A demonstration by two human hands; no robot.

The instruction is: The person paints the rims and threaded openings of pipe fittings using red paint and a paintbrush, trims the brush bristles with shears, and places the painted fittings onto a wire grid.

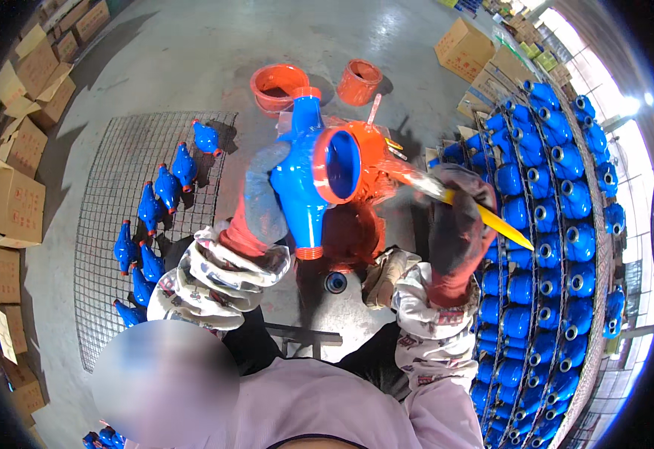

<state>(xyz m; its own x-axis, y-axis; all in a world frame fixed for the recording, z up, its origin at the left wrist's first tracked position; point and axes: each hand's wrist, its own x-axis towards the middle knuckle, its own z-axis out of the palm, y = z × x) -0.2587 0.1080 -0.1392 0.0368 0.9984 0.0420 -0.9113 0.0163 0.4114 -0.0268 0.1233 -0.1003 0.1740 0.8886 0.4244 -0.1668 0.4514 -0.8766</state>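
Observation:
A blue water meter body [297,179] with a wide round opening rimmed in orange-red and orange-red threaded ends is held up in front of me. My gloved left hand [263,198] is closed around its left side. In my gloved right hand [461,224] is a paintbrush [508,230] with a yellow handle, its bristle end wet with orange-red paint and pointing left, a little apart from the body's rim. Behind and below the body stands a paint-smeared red container [353,236], partly hidden by it.
Two red buckets [280,71] [360,81] stand beyond on the grey floor. Several blue bodies [166,187] lie on a wire mesh [117,135] at left. A tall rack [600,224] of blue bodies rises at right. Cardboard boxes [13,206] line the left side.

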